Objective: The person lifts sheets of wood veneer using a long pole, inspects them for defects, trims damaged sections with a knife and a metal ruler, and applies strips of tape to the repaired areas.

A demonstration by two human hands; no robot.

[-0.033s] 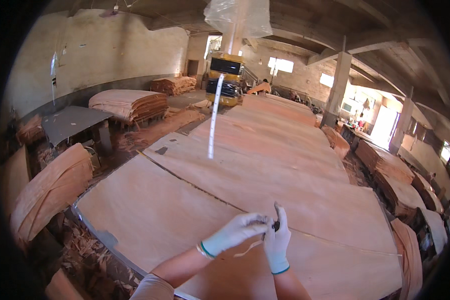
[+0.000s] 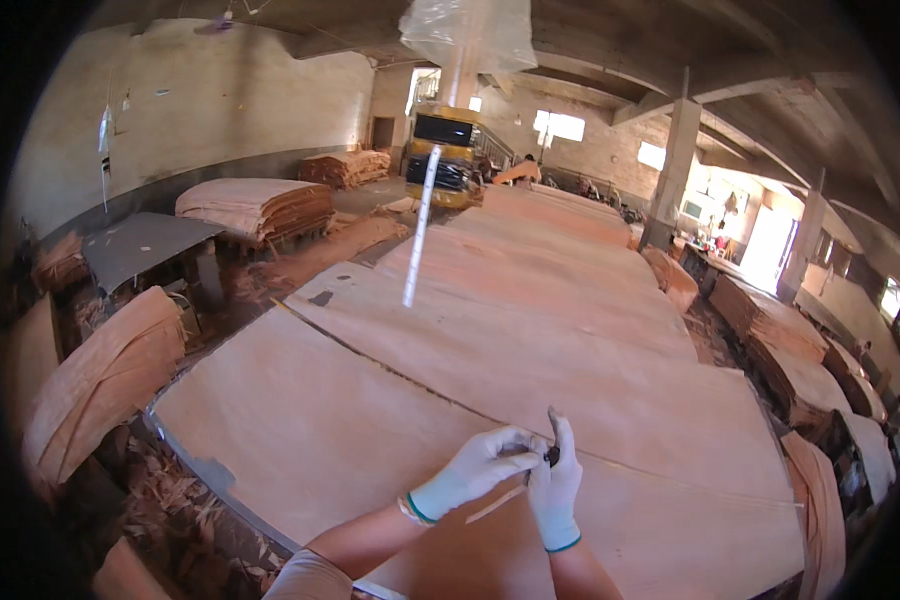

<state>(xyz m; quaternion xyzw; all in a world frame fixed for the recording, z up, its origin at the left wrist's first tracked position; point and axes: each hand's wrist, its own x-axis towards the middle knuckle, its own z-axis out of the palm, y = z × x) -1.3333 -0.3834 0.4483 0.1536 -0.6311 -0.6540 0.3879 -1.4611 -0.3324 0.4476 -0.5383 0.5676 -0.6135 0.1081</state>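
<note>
1. Both gloved hands meet at six o'clock over the veneer sheet (image 2: 390, 420).
2. Left hand (image 2: 475, 470) and right hand (image 2: 557, 485) pinch a small dark object (image 2: 552, 457) between fingertips.

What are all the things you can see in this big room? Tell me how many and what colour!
veneer sheets: many, pale orange-brown, laid overlapping along the long table
veneer stacks: several, brown, on the floor at left, far back and right
grey table: one, left
yellow vehicle: one, far end
hanging tape strip: one, white, above the table
plastic wrap: one, clear, overhead
pillars: two, grey, right
small dark object: one, between the hands
left hand: white glove
right hand: white glove
</note>
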